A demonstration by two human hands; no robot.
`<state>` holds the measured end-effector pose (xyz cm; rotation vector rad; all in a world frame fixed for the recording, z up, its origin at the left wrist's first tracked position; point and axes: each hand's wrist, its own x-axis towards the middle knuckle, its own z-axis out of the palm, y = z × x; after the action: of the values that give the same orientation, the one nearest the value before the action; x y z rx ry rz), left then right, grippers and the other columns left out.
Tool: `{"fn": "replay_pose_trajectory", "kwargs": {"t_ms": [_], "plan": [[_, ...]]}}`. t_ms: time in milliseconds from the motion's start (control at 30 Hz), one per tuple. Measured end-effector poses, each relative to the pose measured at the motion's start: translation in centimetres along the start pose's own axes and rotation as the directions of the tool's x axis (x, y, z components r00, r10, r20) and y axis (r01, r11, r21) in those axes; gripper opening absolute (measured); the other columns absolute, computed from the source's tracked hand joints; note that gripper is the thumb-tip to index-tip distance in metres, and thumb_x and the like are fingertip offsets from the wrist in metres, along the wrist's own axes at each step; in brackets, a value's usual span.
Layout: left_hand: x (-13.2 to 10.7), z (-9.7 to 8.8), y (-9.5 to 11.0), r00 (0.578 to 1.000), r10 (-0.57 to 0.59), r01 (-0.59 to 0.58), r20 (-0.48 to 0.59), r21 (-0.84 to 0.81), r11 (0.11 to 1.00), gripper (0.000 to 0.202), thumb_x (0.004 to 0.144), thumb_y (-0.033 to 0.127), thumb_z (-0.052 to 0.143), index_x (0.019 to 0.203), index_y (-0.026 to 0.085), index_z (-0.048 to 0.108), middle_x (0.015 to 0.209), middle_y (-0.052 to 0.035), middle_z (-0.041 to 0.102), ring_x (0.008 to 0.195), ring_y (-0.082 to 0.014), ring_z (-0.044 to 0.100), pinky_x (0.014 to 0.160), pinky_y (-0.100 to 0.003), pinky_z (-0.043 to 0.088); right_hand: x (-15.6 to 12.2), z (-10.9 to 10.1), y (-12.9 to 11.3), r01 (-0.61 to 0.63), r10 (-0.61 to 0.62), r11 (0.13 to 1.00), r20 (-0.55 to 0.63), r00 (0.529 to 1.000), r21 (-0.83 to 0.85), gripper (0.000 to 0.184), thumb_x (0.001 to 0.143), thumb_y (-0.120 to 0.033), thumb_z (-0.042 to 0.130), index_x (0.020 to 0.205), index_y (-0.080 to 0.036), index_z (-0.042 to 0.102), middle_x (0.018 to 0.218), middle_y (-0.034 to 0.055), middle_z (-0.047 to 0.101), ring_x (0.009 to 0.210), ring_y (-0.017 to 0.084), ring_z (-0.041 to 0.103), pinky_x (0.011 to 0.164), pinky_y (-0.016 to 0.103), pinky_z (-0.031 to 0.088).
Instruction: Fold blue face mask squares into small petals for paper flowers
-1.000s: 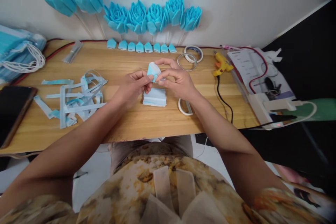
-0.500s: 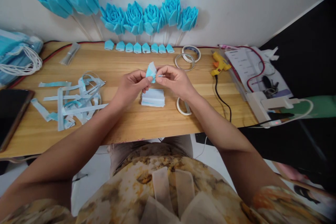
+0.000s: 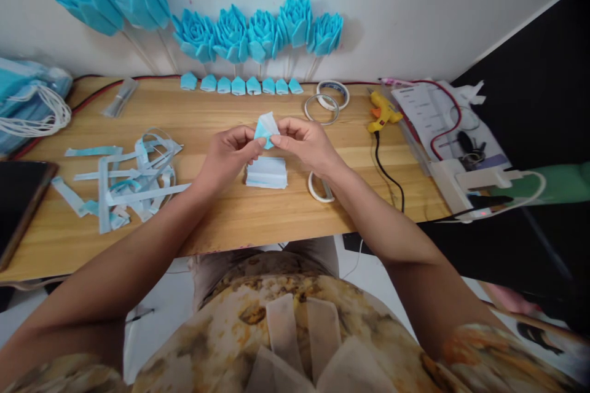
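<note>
Between my two hands is a small folded piece of blue-and-white mask fabric point(image 3: 266, 125), held just above the table. My left hand point(image 3: 233, 150) pinches its left side between thumb and fingers. On its right side, my right hand point(image 3: 304, 141) grips it with the thumb pressed on the front. Below the hands lies a stack of pale blue fabric pieces point(image 3: 266, 172). Behind them, a row of small folded blue petals point(image 3: 238, 86) lines the back of the table. Blue fabric flowers point(image 3: 232, 34) on sticks lean against the wall.
Cut fabric strips point(image 3: 133, 178) lie in a heap at left, near a phone point(image 3: 23, 209) and a bag of masks point(image 3: 34, 98). Tape rolls point(image 3: 334, 94) sit at the back. To the right are a yellow glue gun point(image 3: 383, 112), papers point(image 3: 428, 112) and a power strip point(image 3: 456, 191).
My right hand's fingers have shifted behind the fabric piece, which now shows more of its pale, folded-over right side. The view has tilted slightly; the table items stay put.
</note>
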<state>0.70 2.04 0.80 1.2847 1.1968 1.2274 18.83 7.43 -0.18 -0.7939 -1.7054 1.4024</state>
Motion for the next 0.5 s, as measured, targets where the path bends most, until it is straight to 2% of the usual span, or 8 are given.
{"fn": "replay_pose_trajectory", "kwargs": {"t_ms": [333,500], "plan": [[0.03,0.01,-0.03,1.0,-0.003,0.003,0.018,0.019,1.0,0.023,0.078,0.028,0.081,0.063,0.018,0.065,0.055,0.0024,0.058,0.051,-0.0084,0.049,0.053,-0.023,0.037,-0.16,0.3,0.39,-0.037,0.037,0.999,0.002,0.999,0.039,0.03,0.076,-0.047,0.077,0.09,-0.022,0.067,0.088,0.0,0.071,0.085,0.015,0.065,0.082,0.03,0.054],[0.2,-0.11,-0.19,0.998,-0.019,0.02,0.059,-0.003,1.0,0.027,0.077,0.028,0.079,0.059,0.019,0.061,0.054,0.0021,0.057,0.051,-0.0086,0.048,0.052,-0.023,0.037,-0.27,0.16,-0.35,-0.038,0.038,0.999,-0.007,0.999,0.028,0.031,0.078,-0.049,0.077,0.088,-0.021,0.07,0.09,0.0005,0.072,0.084,0.014,0.064,0.082,0.03,0.053]]}}
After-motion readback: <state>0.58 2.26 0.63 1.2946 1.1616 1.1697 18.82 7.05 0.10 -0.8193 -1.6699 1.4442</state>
